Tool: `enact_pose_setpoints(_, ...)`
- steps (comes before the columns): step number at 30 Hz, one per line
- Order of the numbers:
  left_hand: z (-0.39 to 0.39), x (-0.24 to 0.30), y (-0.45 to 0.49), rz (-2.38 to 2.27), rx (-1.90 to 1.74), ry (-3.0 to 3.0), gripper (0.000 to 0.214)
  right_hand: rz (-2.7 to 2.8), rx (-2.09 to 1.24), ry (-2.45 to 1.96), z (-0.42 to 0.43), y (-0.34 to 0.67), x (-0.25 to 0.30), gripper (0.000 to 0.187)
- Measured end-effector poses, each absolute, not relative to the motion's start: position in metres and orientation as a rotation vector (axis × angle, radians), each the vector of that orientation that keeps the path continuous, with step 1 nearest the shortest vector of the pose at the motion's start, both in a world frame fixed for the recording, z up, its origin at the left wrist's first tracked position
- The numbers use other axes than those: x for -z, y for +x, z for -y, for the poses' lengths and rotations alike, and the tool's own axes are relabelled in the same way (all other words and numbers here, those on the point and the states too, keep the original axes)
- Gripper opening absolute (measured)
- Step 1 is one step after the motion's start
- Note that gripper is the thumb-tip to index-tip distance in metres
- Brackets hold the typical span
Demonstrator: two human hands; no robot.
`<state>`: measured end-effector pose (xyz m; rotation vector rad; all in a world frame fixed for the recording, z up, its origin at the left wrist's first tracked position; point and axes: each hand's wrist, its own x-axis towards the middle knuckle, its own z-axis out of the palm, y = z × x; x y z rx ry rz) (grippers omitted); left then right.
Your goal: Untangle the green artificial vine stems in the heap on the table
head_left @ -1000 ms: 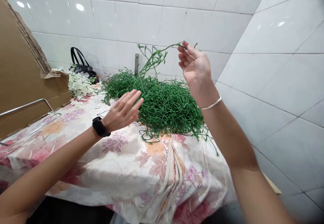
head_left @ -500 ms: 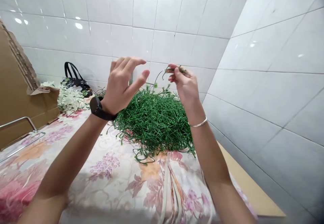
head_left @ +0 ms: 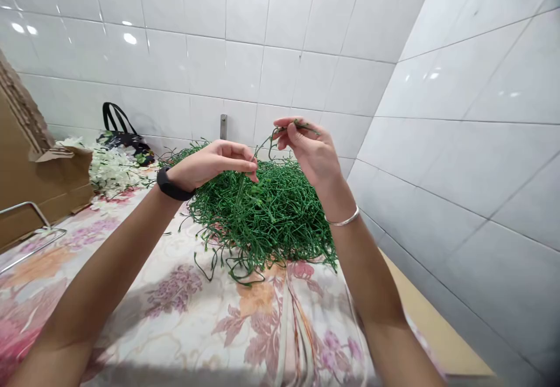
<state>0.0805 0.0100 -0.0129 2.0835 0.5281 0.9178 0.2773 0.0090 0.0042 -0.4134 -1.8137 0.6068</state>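
Observation:
My right hand (head_left: 314, 152) pinches a thin green artificial plant stem (head_left: 265, 142) between thumb and fingers, above the pile. The stem bends down to the left, and my left hand (head_left: 221, 160) has its thumb and fingers closed on its lower part. Below both hands lies a large tangled pile of green artificial stems (head_left: 284, 218), with a few loose loops spilling toward me. Small leafy tips of the held stem blur into the pile behind it.
A floral cloth (head_left: 184, 323) covers the table. At the left stand a cardboard box (head_left: 48, 188), a bent metal rod (head_left: 41, 212), white artificial flowers (head_left: 114, 168) and a black handbag (head_left: 125, 136). White tiled walls (head_left: 289, 42) close off the back and right.
My left hand was open and raised, apart from the stem; it has come down and closed on the stem. My right hand has shifted slightly left, still holding the stem.

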Motion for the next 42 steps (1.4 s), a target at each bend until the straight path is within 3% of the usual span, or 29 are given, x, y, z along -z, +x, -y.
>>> enact_pose_setpoints(8,-0.022,0.017,0.075,-0.561,-0.936,2.053,0.012,1.538,-0.467,-0.486,-0.03,0.291,-0.002,0.023)
enact_pose_setpoints(15,-0.027,0.023,0.077,-0.538,-0.867,2.143,0.031,1.485,-0.471,-0.577,-0.045,0.298,0.002,0.027)
enact_pose_setpoints(24,-0.027,0.022,0.078,-0.636,-0.954,2.246,0.027,1.457,-0.406,-0.668,-0.051,0.305,0.005,0.037)
enact_pose_setpoints(34,-0.041,0.019,0.053,-0.741,-0.907,2.339,0.042,1.27,-0.488,-0.633,-0.059,0.319,0.001,0.025)
enact_pose_setpoints(42,-0.056,0.027,0.049,-0.787,-1.139,2.158,0.037,1.348,-0.436,-0.665,-0.051,0.344,-0.008,0.032)
